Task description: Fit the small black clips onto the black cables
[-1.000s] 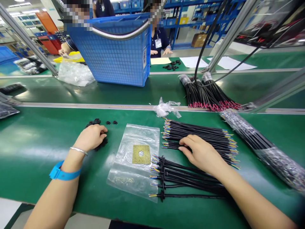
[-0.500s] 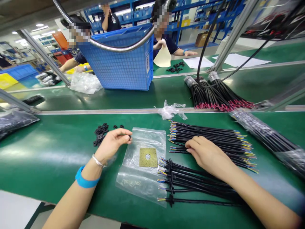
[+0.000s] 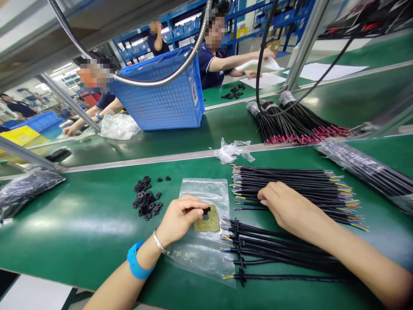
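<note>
My left hand [image 3: 184,218] pinches a small black rubber piece [image 3: 207,210] between thumb and fingers, just over a yellowish square sponge [image 3: 211,224] with a hole in its middle. Under the sponge lies a clear plastic bag [image 3: 206,187]. My right hand [image 3: 280,204] rests with closed fingers at the near side of a row of black cables [image 3: 287,178], whose ends show coloured wires. It seems to grip one cable; its fingertips are partly hidden. Nearer to me are several black cables [image 3: 274,245] with black pieces fitted close to their left ends.
Loose black pieces [image 3: 146,200] lie in a pile on the left. A crumpled plastic scrap [image 3: 234,150] sits by the metal rail. Beyond it stand a blue crate [image 3: 161,94] and cable bundles with red ends [image 3: 290,120]. Co-workers sit across the bench.
My left hand has moved right and nearer, carrying the small black rubber piece over the sponge. My right hand stays at the cables. The view has tilted; a co-worker's arm now reaches over the papers.
</note>
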